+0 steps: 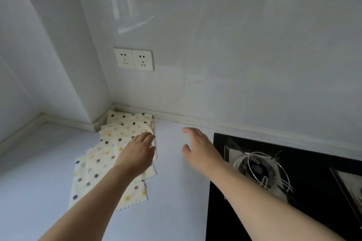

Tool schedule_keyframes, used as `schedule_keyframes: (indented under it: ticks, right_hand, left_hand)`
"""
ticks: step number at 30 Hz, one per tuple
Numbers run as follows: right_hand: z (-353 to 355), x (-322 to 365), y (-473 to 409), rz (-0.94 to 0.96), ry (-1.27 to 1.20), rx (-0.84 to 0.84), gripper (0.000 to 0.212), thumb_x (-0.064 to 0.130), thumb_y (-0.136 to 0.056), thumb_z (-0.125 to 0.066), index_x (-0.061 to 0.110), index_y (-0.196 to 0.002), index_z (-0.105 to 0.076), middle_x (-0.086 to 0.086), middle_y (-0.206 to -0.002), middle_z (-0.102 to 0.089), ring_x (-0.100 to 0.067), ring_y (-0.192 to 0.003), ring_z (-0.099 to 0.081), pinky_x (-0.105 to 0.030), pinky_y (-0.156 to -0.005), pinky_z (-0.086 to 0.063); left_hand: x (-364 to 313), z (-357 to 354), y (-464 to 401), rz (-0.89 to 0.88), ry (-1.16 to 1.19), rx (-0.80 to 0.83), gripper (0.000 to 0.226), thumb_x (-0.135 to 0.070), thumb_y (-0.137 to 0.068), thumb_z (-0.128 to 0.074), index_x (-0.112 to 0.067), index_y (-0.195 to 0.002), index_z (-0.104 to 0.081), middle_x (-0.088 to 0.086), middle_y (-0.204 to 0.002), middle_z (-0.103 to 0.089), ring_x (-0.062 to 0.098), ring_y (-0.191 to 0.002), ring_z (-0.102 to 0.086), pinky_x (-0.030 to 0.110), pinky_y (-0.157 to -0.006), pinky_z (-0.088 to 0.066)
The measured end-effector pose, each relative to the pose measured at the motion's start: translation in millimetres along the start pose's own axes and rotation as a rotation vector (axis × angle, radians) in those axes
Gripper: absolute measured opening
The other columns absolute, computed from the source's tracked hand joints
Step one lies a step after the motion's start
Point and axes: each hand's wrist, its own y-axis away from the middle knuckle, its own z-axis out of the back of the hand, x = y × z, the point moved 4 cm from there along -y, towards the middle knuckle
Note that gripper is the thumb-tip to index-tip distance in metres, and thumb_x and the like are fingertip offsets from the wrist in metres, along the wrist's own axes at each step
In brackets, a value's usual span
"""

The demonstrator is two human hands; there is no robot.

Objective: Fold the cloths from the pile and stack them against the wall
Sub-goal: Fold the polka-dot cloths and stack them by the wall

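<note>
1. Cream cloths with grey, navy and yellow polka dots and pinked edges (98, 164): several lie overlapped in a loose run on the pale bench (176, 191). The long axis of the run goes from the near-left toward the corner where the white wall (235, 64) meets the side wall.
2. Left hand (137, 152): above or on the right edge of the cloths, fingers fairly straight and close together, gripping nothing. Contact with the fabric cannot be told. It is the nearer grip to the cloths.
3. Right hand (199, 148): over bare bench just right of the cloths, fingers spread, holding nothing.
4. Edges: the cloths' far end touches the wall's base strip. A black glass hob with a wire pan stand (274, 172) bounds the right side.
5. Open room: a bare strip of bench lies between cloths and hob, likely the folding space.
6. Double white wall socket (134, 59): above the corner, well apart from the cloths.
</note>
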Motion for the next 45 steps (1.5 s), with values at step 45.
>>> schedule_keyframes:
  ticks: [45]
  right_hand:
    - [-245.0, -35.0, -30.5, 0.221, -0.503, -0.499, 0.013, 0.019, -0.098, -0.053, 0.015, -0.091, -0.062, 0.006, -0.090, -0.065, -0.009, -0.080, -0.059, -0.026, -0.070, -0.049]
  left_hand:
    - [146.8, -132.1, 58.6, -0.073, -0.099, -0.312, 0.029, -0.029, -0.096, -0.038, -0.019, -0.070, -0.047, -0.003, -0.069, -0.055, 0.017, -0.067, -0.050, 0.030, -0.052, -0.033]
